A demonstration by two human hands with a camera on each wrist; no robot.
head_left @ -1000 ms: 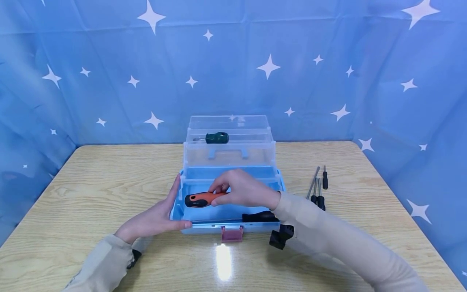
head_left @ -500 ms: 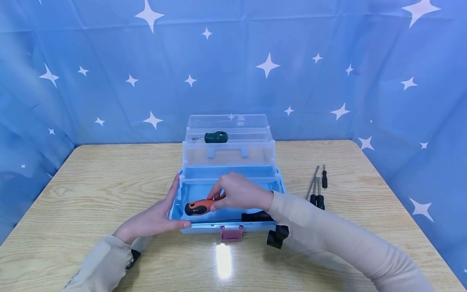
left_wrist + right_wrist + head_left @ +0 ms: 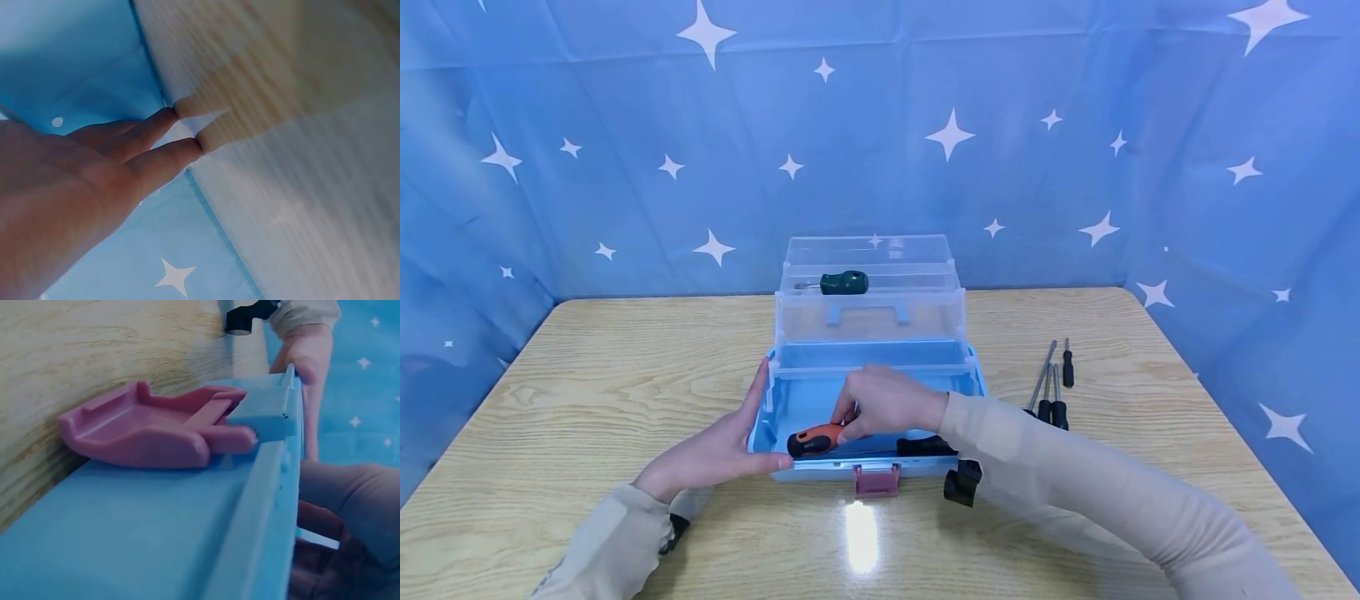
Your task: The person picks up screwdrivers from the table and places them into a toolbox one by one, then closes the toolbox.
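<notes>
A light blue toolbox stands with its clear lid raised and its pink latch hanging down in front. My right hand pinches a screwdriver by its orange and black handle, low inside the box near the front wall; its shaft is hidden. Straight fingers of my left hand lie along the left side of the toolbox, with the thumb at the front rim. Behind that rim lies a long screwdriver with a black handle. A green-handled screwdriver rests in the raised clear tray.
To the right of the toolbox, several black-handled screwdrivers lie on the wooden table, one small screwdriver slightly apart. A blue curtain with white stars hangs behind the table. A black wrist device sits under the right sleeve.
My right hand has lowered the orange-handled screwdriver toward the front wall of the toolbox, beside the long black-handled one. My left hand has stayed at the box's left corner.
</notes>
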